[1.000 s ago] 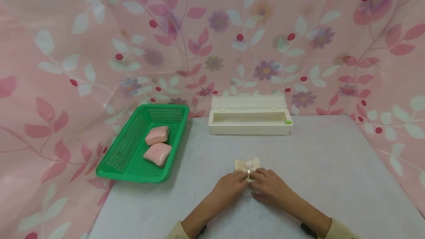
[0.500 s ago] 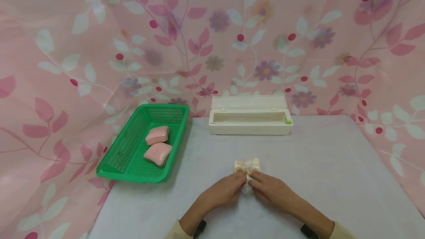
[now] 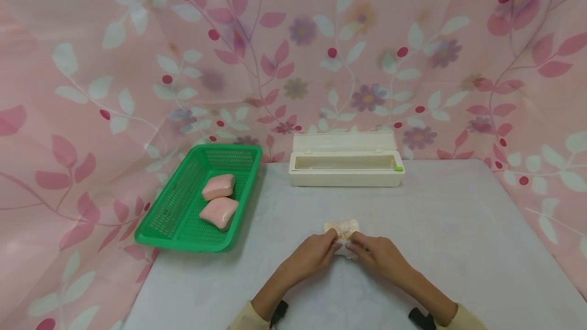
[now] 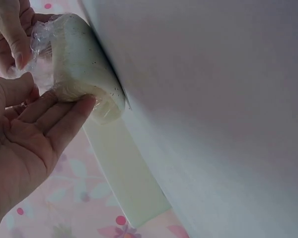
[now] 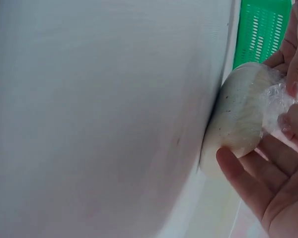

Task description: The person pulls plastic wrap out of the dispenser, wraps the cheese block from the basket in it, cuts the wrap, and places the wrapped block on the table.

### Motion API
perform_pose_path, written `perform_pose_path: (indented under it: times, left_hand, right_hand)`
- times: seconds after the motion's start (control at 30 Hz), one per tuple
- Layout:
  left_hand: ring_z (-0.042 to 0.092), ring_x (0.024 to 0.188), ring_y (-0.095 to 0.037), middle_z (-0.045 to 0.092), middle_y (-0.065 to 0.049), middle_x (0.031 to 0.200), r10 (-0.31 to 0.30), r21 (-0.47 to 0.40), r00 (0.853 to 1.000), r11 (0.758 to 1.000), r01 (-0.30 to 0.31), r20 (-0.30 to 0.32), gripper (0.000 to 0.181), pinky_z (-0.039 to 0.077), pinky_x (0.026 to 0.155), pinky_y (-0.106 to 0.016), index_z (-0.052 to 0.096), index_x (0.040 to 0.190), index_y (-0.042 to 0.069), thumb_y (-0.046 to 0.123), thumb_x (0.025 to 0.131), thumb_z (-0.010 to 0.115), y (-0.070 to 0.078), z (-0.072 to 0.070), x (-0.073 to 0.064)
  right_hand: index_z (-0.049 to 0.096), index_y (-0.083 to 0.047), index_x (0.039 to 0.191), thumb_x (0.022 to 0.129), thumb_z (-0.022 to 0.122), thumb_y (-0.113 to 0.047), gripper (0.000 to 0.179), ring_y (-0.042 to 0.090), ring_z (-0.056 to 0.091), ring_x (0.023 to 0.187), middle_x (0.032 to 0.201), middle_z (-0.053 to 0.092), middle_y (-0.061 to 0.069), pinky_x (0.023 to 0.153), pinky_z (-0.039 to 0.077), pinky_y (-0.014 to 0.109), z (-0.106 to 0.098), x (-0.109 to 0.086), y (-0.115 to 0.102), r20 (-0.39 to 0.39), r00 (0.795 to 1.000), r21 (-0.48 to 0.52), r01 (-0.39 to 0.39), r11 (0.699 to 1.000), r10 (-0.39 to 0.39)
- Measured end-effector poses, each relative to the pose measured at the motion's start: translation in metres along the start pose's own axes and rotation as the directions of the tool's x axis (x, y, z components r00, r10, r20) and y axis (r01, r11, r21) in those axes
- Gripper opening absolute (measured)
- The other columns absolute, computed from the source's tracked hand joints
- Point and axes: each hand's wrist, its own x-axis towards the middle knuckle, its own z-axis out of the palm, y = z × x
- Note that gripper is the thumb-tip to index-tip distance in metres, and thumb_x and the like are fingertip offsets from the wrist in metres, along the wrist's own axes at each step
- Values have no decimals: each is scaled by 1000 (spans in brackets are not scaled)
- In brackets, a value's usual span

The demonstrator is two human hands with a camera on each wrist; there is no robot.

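Note:
A cream bar of soap (image 3: 341, 226) with small dark specks lies on the table, wrapped in clear plastic film. In the left wrist view, the film (image 4: 41, 40) bunches up at the near edge of the soap (image 4: 84, 57). My left hand (image 3: 312, 254) pinches the gathered film between thumb and forefinger, while its other fingers rest along the soap's side. From the opposite side, my right hand (image 3: 384, 256) pinches the same film, other fingers against the soap (image 5: 236, 111). The fingers partly hide the bunched film in the head view.
At the left, a green basket (image 3: 183, 246) holds two pink soap bars (image 3: 219, 211). Behind the hands stands a long white cling film box (image 3: 346, 179) with its lid raised and a green slider at its right end. A pink floral cloth (image 3: 293, 55) hangs behind the table.
Both hands have shifted slightly up over the soap, drawing the loose film from its near side toward the top. The near side now shows more of the wrapped bar. Basket and box stay put.

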Motion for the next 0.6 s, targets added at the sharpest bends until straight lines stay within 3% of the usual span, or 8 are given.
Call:
perform_pose_path:
  times: [0.07,0.2,0.33,0.47,0.6]
  left_hand:
    - [35,51,0,39,12,62,-19,24,999,1000,20,-30,11,28,45,-13,45,90,16,23,97,50,1,0,2]
    - [32,48,0,38,12,58,-76,37,992,996,80,-104,14,26,42,-14,48,84,15,21,95,55,3,3,6]
    - [32,46,0,39,12,55,-162,-12,974,987,162,-155,19,27,41,-15,48,75,16,16,89,61,4,5,11]
    - [35,49,-1,41,12,57,-215,-48,967,977,210,-139,20,29,43,-16,49,74,17,12,84,65,4,7,13]
    - [36,53,-3,40,11,62,-189,4,977,982,190,-94,19,30,47,-16,47,79,17,10,83,65,1,11,17]
  right_hand:
    - [58,-27,89,88,65,-23,8,-4,41,50,62,47,-23,47,37,18,2,3,-1,-5,998,-12,-69,998,69]
    - [58,-29,82,88,65,-30,9,1,59,61,69,59,-24,54,45,21,7,7,-2,-30,979,-23,-203,979,202]
    - [57,-29,74,84,69,-33,17,7,65,70,70,62,-22,58,47,23,10,9,-2,-37,956,6,-292,956,292]
    - [52,-27,70,79,75,-30,24,2,53,58,63,53,-23,54,41,22,11,11,-2,-5,947,5,-321,947,321]
    - [50,-26,73,79,75,-27,26,1,39,53,60,43,-20,50,34,21,11,14,-1,59,951,-23,-303,953,304]
